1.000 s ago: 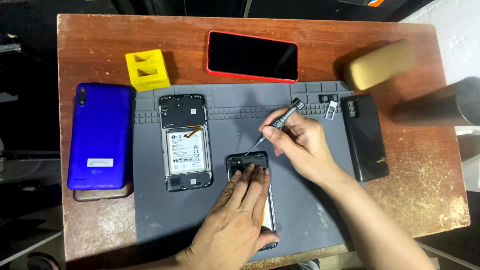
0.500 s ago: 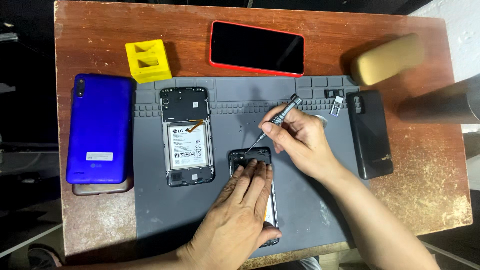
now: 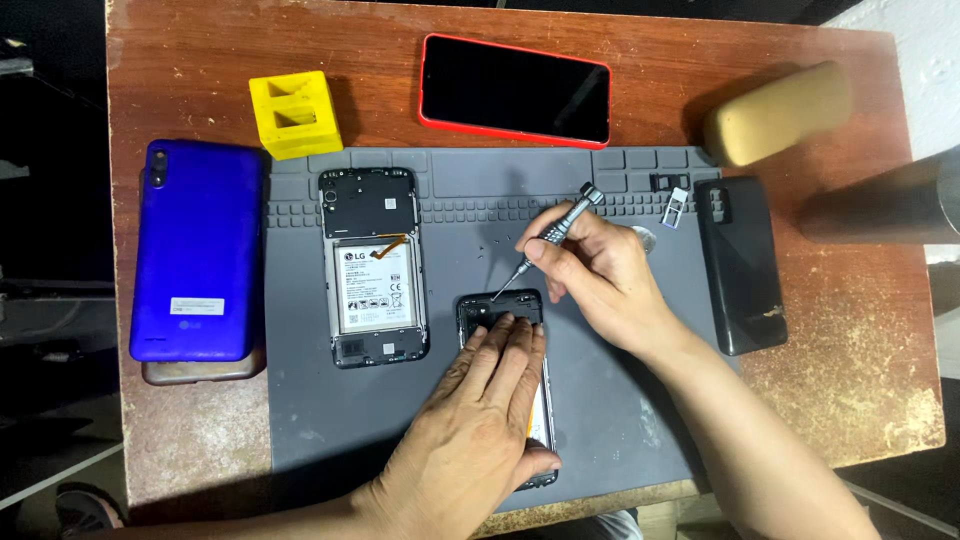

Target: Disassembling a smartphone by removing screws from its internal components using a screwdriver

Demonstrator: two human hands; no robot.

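L hand: lay flat on opened phone, fingers spread, pinning it.
R hand: pinched screwdriver, tip at phone's top.
Progress: back cover off; top screws prob. being worked, rest undone.

Two opened phones on mat, back cover right, phone behind
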